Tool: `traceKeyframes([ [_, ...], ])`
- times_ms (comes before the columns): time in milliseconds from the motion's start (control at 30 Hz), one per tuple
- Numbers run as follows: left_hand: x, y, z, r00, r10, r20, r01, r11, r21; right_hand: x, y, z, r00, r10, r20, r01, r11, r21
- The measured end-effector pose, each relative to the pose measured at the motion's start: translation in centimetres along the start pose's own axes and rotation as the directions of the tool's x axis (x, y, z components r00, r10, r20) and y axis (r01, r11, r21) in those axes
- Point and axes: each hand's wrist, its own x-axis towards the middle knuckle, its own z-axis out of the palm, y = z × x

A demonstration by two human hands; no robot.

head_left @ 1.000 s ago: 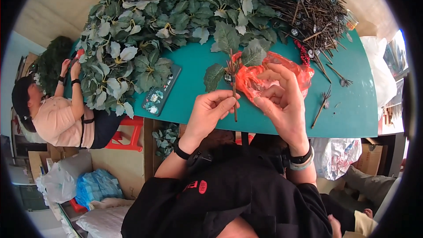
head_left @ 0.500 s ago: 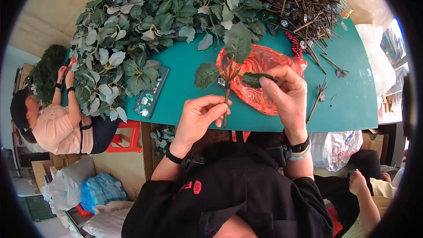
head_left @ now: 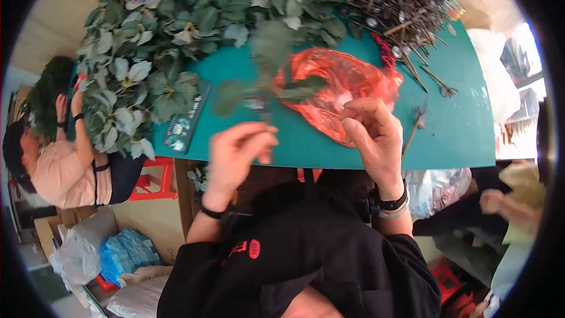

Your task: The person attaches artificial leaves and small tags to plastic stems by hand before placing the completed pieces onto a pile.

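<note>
My left hand [head_left: 238,153] is closed on the brown stem of an artificial leaf sprig [head_left: 271,59]. The sprig stands upright, blurred by motion, with green leaves spreading up, left and right. Apart from it, my right hand [head_left: 376,138] hovers over the front of a red plastic bag [head_left: 312,65]. Its thumb and curled fingers come together, and nothing shows between them. The bag lies crumpled and open on the green table [head_left: 235,73]; its contents are hard to make out.
A heap of artificial leaves [head_left: 206,6] covers the table's far left. Bare brown stems [head_left: 406,0] are piled at the far right beside red berries [head_left: 382,50]. A dark flat case [head_left: 188,118] lies left. Another person [head_left: 70,165] works at the left; someone else's hand shows at lower right.
My left hand has moved left with the sprig. The right-hand leaf is out of my right fingers and stays on the sprig. The whole view has shifted slightly.
</note>
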Motion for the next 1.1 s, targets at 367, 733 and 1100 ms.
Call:
traceKeyframes([
  [367, -13.9, -9.7, -20.3, 0.163, 0.444, -0.881, -0.076, 0.896, 0.438, -3.7, 2.5, -10.5, 0.943, -0.179, -0.281, -0.146, 0.536, -0.831],
  [733, -33.8, -32.6, -31.2, 0.354, 0.152, -0.923, 0.824, 0.415, 0.385, -4.4, 3.9, -13.3, 0.917, -0.045, -0.395, -0.286, 0.616, -0.734],
  [1100, -3.3, 0.7, -5.2, 0.785, 0.569, -0.246, -0.266, 0.668, 0.696, -3.1, 1.1, -5.8, 0.992, 0.123, -0.030, -0.124, 0.991, -0.042],
])
